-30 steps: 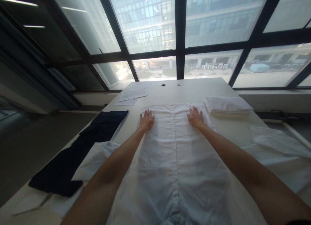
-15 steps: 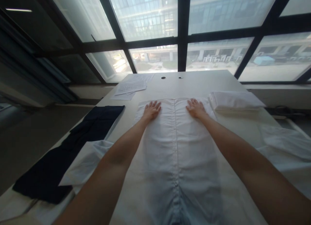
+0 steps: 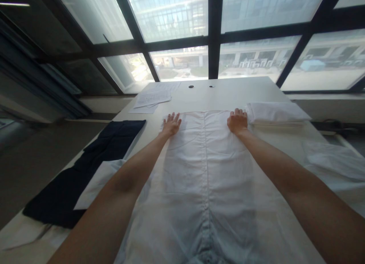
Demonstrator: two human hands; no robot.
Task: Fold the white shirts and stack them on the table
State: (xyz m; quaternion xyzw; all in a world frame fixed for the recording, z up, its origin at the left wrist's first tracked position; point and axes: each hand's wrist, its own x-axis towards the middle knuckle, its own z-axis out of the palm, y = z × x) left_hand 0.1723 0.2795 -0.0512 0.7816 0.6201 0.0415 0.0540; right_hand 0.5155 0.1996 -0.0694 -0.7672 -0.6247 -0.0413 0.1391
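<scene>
A long white garment (image 3: pixel 185 173) lies spread on the table, with a seam or placket running down its middle and small creases crossing it. My left hand (image 3: pixel 171 125) rests flat near its far left corner, palm down, fingers spread. At the far right corner my right hand (image 3: pixel 237 121) is closed, its fingers curled on the garment's edge. What the fingertips pinch is partly hidden under the hand. The garment's near end runs out of the bottom of the view.
A folded white cloth stack (image 3: pixel 276 113) lies just right of my right hand. Papers (image 3: pixel 152 98) sit at the table's far left. Dark navy folded clothing (image 3: pixel 105 154) lies along the left edge. Clear plastic (image 3: pixel 336 161) is at the right. Windows stand beyond the white table (image 3: pixel 236 93).
Both hands have moved outward from the middle seam towards the garment's sides. My right hand's fingers, flat before, are now curled in. The left hand is still flat.
</scene>
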